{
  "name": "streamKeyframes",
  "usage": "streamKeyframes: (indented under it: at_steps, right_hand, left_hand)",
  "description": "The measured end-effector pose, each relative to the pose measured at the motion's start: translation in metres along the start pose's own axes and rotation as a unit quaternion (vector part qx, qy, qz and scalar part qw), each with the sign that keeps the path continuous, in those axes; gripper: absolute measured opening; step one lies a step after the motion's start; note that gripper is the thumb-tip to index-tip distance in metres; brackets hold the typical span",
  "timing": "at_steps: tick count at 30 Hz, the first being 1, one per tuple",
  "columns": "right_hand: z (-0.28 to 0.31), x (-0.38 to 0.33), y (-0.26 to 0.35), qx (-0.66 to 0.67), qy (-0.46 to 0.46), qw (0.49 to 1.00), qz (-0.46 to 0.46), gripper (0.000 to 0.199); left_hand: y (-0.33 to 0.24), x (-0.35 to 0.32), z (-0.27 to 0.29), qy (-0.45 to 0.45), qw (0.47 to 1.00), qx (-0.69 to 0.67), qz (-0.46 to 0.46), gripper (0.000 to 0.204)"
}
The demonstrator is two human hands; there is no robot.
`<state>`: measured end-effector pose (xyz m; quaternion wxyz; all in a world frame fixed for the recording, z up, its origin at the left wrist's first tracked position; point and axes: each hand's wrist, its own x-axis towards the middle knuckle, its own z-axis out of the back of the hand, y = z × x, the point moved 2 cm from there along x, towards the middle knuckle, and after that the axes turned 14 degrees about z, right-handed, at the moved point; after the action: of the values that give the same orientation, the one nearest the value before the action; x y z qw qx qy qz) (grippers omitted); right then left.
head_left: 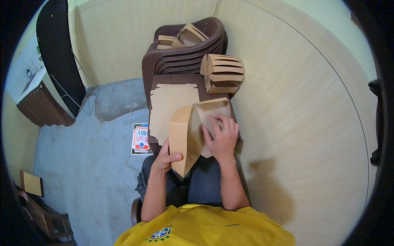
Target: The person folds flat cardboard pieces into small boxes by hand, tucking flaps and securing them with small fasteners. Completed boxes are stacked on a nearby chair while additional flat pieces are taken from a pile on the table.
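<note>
A brown cardboard box (179, 132), partly folded up, is held tilted above my lap, its inside facing right. My left hand (165, 159) grips its lower left side, with the thumb lying across the outer wall. On the inner side, my right hand (223, 137) rests against the cardboard. Its fingers are bent but apart, and nothing is grasped between them. Behind the box lies a stack of flat cardboard blanks (172, 93) with notched edges, on a brown slatted surface (180, 79).
Stacked brown plastic chairs (180, 57) stand ahead, with folded cardboard boxes (191, 36) on the seat. More nested boxes (222, 74) sit to the right, near the pale wall (295, 106). A white carton (140, 139) with printed packs is on the floor at left. A wooden stool (51, 223) stands lower left.
</note>
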<state>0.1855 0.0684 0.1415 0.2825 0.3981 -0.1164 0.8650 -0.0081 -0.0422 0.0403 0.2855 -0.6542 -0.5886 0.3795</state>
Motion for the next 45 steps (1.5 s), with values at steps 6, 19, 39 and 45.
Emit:
streamKeyframes:
  at_steps: [6, 19, 39, 45]
  right_hand:
    - [0.001, -0.004, 0.038, 0.014, 0.088, 0.996, -0.006, 0.079]
    - [-0.034, -0.024, 0.017, 0.422, 0.132, 0.874, -0.202, 0.055]
    - [-0.049, -0.031, -0.032, 0.035, -0.044, 0.996, -0.066, 0.041]
    - [-0.048, -0.021, -0.046, 0.066, -0.048, 0.995, 0.055, 0.026]
  left_hand:
    - [0.003, 0.011, -0.012, 0.048, 0.995, -0.086, -0.004, 0.115]
    - [0.005, 0.026, -0.007, -0.028, 0.999, -0.003, -0.044, 0.107]
    - [0.023, 0.028, -0.017, 0.021, 0.962, 0.273, 0.026, 0.065]
    - [0.043, 0.034, -0.023, 0.027, 0.992, 0.116, 0.046, 0.074]
